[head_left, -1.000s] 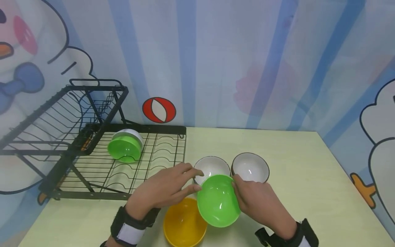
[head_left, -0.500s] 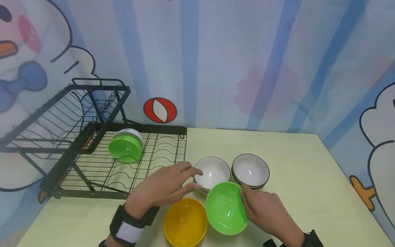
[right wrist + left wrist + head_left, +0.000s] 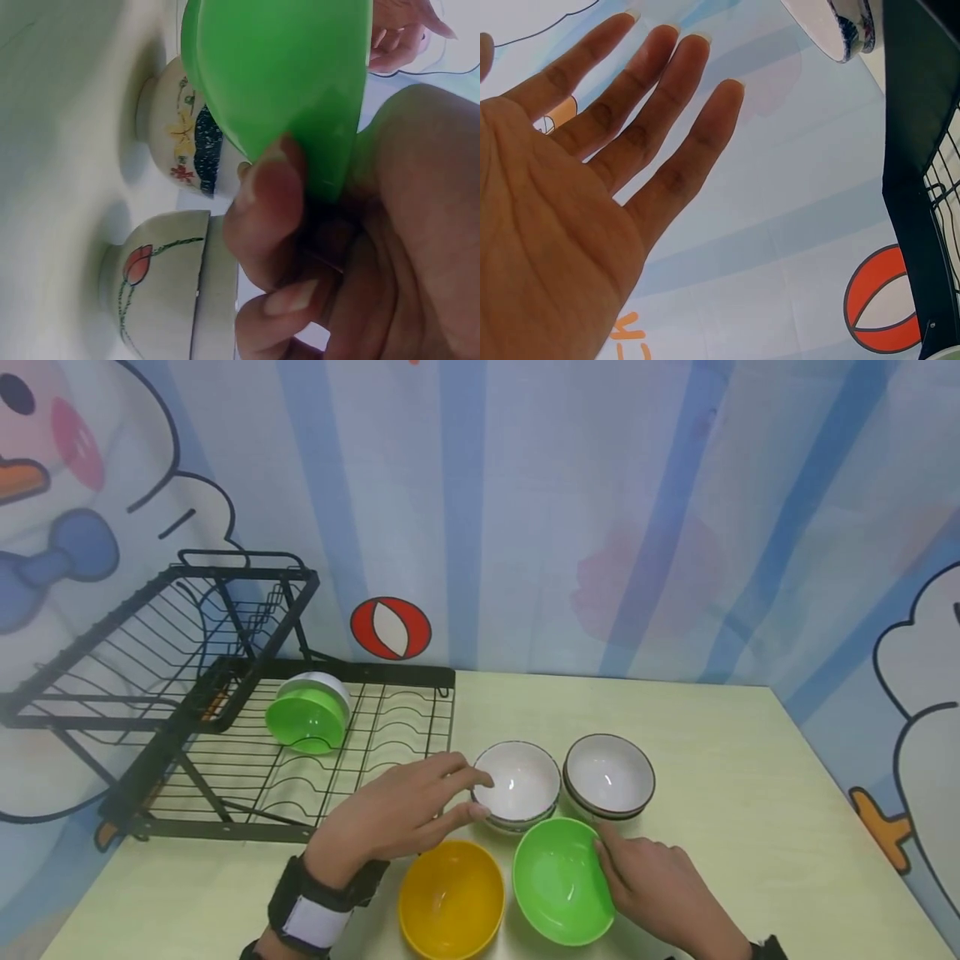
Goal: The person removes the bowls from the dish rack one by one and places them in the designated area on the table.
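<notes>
My right hand [image 3: 663, 885] pinches the right rim of a green bowl [image 3: 562, 881], thumb inside and curled fingers outside, as the right wrist view shows. Just left of it stands a yellow-orange bowl [image 3: 450, 902]. My left hand [image 3: 405, 806] hovers with relaxed, spread fingers above that bowl's far side and overlaps the edge of a white bowl [image 3: 517, 781] in the head view. In the left wrist view the left palm [image 3: 562, 225] holds nothing. Beyond the green bowl is a second white stack [image 3: 609, 775]; a red tulip pattern [image 3: 138, 265] shows on its outside.
A black two-tier dish rack [image 3: 442, 677] stands on the left of the pale table [image 3: 750, 827]. Another green bowl [image 3: 303, 722] leans on its lower tier, with a white bowl [image 3: 330, 682] behind it. A printed curtain [image 3: 525, 527] hangs behind the table.
My right hand has moved the green bowl right and nearer to me, so it no longer overlaps the yellow-orange bowl and uncovers more of the white bowls. The left hand has barely moved.
</notes>
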`<state>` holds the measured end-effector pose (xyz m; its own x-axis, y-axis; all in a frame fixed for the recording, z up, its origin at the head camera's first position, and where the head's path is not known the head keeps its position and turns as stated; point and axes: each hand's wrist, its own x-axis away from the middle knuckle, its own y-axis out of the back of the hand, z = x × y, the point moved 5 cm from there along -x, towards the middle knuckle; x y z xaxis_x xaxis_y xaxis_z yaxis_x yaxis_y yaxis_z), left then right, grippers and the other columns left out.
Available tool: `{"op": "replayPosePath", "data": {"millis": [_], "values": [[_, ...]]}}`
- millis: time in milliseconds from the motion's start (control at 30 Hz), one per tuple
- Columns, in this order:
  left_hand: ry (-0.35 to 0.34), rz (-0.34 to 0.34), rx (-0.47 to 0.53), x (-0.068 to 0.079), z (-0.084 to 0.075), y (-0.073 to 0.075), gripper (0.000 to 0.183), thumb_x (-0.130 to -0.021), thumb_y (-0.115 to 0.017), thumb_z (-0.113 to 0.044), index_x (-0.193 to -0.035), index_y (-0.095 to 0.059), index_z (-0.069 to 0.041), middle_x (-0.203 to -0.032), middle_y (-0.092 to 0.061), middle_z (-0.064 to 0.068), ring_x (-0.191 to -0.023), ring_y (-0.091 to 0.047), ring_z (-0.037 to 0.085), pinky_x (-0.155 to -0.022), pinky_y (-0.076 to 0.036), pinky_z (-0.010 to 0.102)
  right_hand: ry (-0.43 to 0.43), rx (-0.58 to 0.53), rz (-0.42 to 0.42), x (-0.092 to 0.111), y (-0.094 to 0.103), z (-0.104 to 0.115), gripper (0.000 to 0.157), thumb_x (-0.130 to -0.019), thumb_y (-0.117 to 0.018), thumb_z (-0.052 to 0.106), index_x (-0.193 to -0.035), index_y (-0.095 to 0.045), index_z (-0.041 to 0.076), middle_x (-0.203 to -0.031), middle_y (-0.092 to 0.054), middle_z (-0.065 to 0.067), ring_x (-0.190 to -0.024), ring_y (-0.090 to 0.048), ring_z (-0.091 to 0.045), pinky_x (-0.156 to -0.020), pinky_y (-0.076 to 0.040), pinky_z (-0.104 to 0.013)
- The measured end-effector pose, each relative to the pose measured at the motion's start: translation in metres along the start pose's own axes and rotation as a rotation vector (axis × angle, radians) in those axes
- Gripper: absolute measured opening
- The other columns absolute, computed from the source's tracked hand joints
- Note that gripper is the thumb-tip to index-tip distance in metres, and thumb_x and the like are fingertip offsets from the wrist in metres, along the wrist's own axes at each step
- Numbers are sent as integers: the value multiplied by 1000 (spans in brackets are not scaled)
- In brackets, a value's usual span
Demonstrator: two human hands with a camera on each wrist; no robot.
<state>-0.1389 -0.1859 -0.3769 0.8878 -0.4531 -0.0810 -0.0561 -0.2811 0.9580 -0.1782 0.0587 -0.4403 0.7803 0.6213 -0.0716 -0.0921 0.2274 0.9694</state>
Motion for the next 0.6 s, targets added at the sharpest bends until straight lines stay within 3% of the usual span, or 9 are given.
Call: {"op": "replayPosePath", "data": {"millis": [600], "values": [[6, 8, -3, 0, 2, 2, 49, -98, -29, -54, -126, -55, -23, -117, -56, 0, -98, -51, 12, -86, -52, 35, -7, 10, 58, 3, -21, -13, 20, -95, -49, 20, -76, -42, 20, -53, -39, 7, -48, -37, -13, -40, -35, -32]]}}
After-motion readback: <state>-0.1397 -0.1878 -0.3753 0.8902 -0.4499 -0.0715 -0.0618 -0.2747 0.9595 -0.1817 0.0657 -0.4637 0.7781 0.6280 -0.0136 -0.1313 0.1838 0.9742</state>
